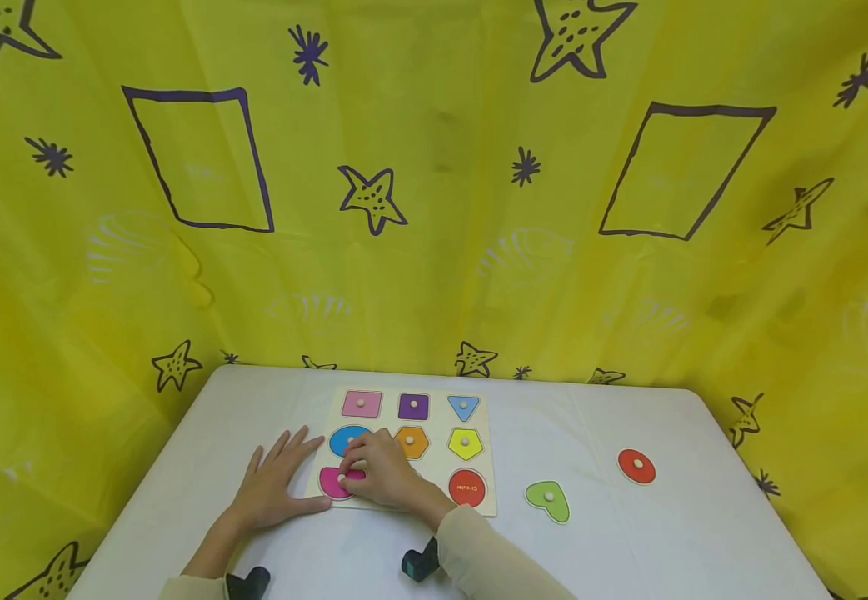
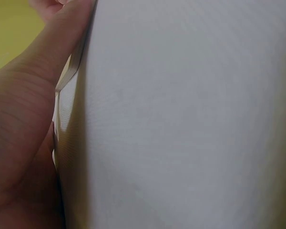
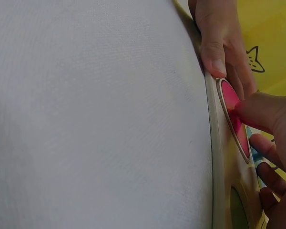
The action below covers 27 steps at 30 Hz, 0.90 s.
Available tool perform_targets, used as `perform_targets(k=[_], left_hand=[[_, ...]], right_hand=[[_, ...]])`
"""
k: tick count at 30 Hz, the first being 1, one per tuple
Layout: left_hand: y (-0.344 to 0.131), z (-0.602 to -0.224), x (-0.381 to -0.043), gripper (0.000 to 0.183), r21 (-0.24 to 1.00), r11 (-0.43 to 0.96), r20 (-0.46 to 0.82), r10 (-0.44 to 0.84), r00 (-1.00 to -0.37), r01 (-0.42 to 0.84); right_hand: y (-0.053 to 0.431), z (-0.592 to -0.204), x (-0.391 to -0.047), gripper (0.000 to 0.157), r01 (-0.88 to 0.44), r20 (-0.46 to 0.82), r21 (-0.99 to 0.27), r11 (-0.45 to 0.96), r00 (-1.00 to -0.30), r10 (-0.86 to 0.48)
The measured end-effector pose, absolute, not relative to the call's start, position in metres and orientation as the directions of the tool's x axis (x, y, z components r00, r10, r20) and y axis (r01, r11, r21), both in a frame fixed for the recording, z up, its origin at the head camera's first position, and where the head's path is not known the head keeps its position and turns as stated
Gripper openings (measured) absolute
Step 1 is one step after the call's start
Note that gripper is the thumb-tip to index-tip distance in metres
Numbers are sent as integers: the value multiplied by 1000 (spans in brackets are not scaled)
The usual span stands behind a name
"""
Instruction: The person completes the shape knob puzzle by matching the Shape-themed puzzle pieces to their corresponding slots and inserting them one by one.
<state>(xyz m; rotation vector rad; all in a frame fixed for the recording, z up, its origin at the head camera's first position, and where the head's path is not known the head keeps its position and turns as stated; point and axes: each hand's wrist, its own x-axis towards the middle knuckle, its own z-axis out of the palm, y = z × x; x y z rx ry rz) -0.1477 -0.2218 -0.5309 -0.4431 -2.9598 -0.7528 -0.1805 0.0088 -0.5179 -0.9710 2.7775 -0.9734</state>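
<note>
A cream wooden puzzle board (image 1: pixel 440 462) lies on the white table, with coloured knobbed pieces in its slots. My right hand (image 1: pixel 385 471) reaches over its near left part and pinches the knob of a magenta puzzle piece (image 1: pixel 329 482) between thumb and finger. In the right wrist view, that rounded piece (image 3: pixel 231 102) lies at the board's slot, thumb on its knob. My left hand (image 1: pixel 272 487) rests with fingers spread at the board's left edge, its thumb at the near left corner. Part of the magenta piece and a neighbouring slot are hidden under the right hand.
To the right of the board lie a green heart piece (image 1: pixel 549 498) and a red round piece (image 1: pixel 636 467). A red slot (image 1: pixel 467 487) marked with lettering is at the board's near right corner. A yellow patterned curtain (image 1: pixel 434 275) surrounds the table.
</note>
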Motion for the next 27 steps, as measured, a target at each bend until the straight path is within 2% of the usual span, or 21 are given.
perform_targets(k=[12,21,27], left_hand=[[-222,-525,-147,100,435,862,61,259,-964,260],[-223,-530,-151,101,454,853,65,256,-964,257],[-224,-531,-151,101,452,855,59,254,-965,253]], right_hand=[[9,-521,-182,6,-571,175,-549,611,-793,-584],[9,-521,-182,6,-562,167,-555,613,-797,-580],[12,-515,-182,17,-565,140,-566,601,-784,-605]])
